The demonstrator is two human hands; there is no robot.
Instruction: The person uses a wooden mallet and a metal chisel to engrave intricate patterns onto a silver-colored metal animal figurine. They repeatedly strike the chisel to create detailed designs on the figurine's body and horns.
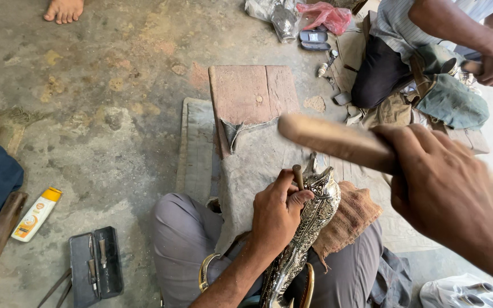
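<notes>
The floor (115, 114) was bare concrete, with a worn mat (195, 148) and a wooden block (252, 91) laid ahead of the person's knees. A second person (429, 51) sat at the far right, gripping a tool of their own.

Across the lap lay the engraved metal piece (309, 228), cushioned on a brown cloth (349, 219); its long axis ran from the near edge of the lap up and away toward the block. The right hand (446, 188) was closed round a wooden mallet (332, 140), raised above and to the right of the piece, its handle pointing left, blurred. The left hand (278, 214) sat directly on the piece, far nearer to it than the right, fingers pinched round a small punch (298, 175) standing upright on the upper end of the metal.

Near the left edge of the floor lay an open tool case (95, 268) and a yellow-capped bottle (36, 214).
</notes>
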